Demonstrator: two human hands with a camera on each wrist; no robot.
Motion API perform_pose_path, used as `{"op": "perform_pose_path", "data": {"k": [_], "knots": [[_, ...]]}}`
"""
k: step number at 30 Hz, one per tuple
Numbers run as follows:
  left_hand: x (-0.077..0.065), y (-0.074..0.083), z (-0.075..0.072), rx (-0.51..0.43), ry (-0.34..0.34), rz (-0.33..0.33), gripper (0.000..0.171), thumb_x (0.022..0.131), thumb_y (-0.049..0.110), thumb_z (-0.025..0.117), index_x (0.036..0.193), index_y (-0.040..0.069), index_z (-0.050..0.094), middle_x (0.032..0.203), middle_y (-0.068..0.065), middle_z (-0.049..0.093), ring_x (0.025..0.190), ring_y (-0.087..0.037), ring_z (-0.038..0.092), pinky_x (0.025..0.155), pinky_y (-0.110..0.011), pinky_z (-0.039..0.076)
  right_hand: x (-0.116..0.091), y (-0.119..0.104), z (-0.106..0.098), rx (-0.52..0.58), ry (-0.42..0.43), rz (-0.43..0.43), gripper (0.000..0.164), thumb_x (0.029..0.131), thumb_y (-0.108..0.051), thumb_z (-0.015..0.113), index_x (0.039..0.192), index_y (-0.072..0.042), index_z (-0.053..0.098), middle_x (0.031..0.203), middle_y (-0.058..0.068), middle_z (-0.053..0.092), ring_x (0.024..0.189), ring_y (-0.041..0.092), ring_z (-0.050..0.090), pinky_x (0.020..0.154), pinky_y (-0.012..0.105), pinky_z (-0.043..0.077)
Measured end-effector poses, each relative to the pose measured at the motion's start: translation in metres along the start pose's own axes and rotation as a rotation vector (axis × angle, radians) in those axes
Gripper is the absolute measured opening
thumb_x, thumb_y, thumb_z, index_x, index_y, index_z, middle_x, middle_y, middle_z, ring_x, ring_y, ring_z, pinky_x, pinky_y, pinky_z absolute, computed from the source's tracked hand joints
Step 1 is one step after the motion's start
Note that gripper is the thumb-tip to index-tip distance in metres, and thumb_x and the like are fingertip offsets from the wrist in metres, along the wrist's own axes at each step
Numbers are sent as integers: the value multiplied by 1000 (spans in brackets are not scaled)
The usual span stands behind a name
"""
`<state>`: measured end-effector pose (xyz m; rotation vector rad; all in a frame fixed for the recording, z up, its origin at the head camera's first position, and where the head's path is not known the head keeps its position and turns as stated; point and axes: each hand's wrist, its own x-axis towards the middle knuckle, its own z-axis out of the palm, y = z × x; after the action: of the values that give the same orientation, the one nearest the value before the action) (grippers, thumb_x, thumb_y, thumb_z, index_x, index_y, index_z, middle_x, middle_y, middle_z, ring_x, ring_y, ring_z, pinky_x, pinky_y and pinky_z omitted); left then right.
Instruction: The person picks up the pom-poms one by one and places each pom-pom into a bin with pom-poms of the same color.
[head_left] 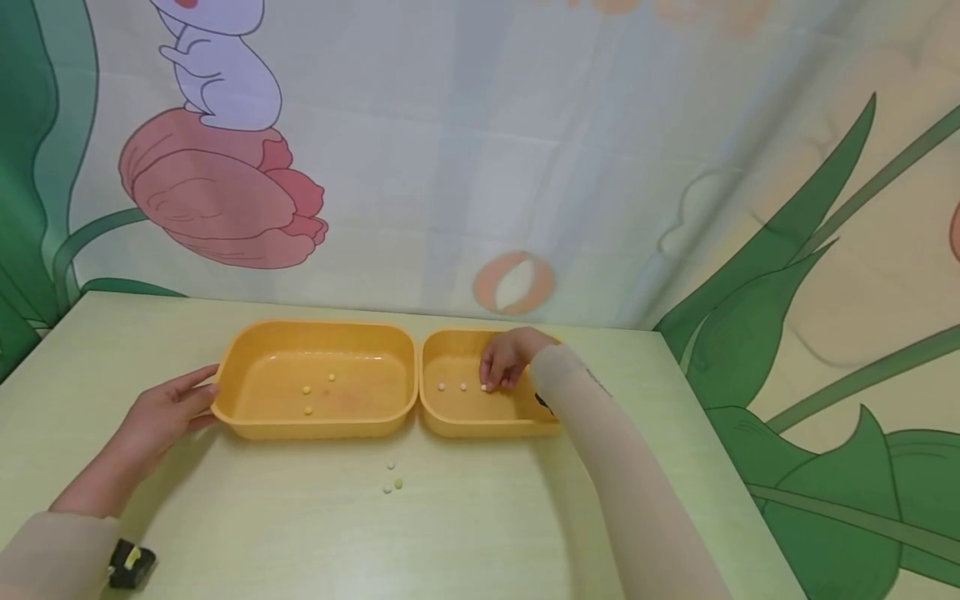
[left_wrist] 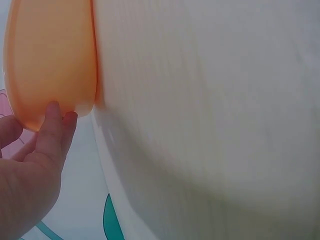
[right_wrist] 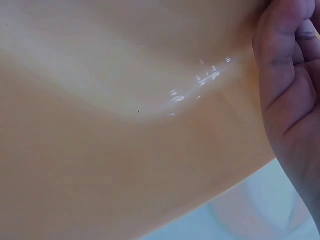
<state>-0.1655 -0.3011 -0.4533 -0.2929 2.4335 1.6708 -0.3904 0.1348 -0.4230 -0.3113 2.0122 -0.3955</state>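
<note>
In the head view, my left hand [head_left: 168,410] is at the left end of a large yellow-orange tray [head_left: 322,429]. Its mostly straight fingers [left_wrist: 50,130] touch the tray's outer wall in the left wrist view. Three small yellow beads [head_left: 307,390] lie inside that tray. My right hand [head_left: 507,357] reaches down into a smaller yellow-orange tray [head_left: 480,428], fingers curled with the tips at its floor. They pinch a small white bead [head_left: 483,387]. Left of it, two pale beads [head_left: 463,387] sit roughly in line. The right wrist view shows the hand beside the glossy tray wall, its fingertips out of frame.
On the pale table [head_left: 300,517], two whitish beads [head_left: 387,489] and a green bead [head_left: 399,483] lie in front of the trays. The trays stand side by side. A black item [head_left: 131,564] is by the left sleeve. A printed cloth [head_left: 390,167] hangs behind the table.
</note>
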Motion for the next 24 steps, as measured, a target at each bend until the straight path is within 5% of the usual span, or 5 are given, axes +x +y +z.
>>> {"op": "perform_pose_path", "data": {"k": [7,15,20,24], "knots": [[1,-2,0,-12,-3,-5,63,112,30,35,161,-5,16,158,-40,28,85,24,53,82,-14,62,-5,-3,1,-24,12,2,1,97,-5,67,97,-5,66,75,-5,60,64,6,53,62,15,52],[2,-2,0,-7,-4,-8,63,112,31,35,161,-4,15,158,-40,28,85,25,52,82,-14,62,-10,-2,-6,-19,2,13,13,92,-9,75,103,-6,68,82,-2,65,73,8,60,75,19,59],[1,-2,1,-16,0,-6,63,112,31,35,161,-5,16,158,-40,28,85,25,52,81,-14,62,-27,-7,-4,-111,52,30,21,96,-10,69,117,-6,67,91,-2,65,85,10,61,95,29,60],[1,-1,1,-20,5,-9,63,112,31,35,161,-4,16,159,-39,27,84,25,51,80,-13,62,-42,-10,1,-177,103,-8,22,99,-12,62,120,-7,65,98,-3,65,93,13,62,92,30,59]]}}
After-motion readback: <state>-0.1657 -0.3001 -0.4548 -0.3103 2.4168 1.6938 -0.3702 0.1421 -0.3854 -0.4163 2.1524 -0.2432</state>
